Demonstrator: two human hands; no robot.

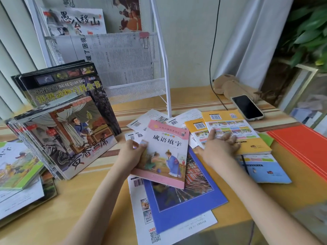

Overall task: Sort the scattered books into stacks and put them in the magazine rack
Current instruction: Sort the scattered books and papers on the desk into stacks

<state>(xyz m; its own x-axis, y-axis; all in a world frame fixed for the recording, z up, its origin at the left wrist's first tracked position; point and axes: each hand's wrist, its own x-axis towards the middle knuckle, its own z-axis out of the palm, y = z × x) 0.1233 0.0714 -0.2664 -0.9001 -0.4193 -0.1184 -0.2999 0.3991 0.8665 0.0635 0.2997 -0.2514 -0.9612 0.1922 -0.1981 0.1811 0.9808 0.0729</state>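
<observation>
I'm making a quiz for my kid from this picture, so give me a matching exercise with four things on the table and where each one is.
Things:
1. pink book
2. phone
3. orange folders
4. newspaper

Places:
A. in the white rack
B. far right of the table
C. held in the left hand
D. beside the plush toy

Pairs: 1-C, 2-D, 3-B, 4-A

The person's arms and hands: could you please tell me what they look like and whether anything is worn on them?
Both forearms are bare, with no sleeves in view. The left hand and right hand wear no gloves, and no watch, bracelet or ring shows. The fingernails look pale and glossy.
</observation>
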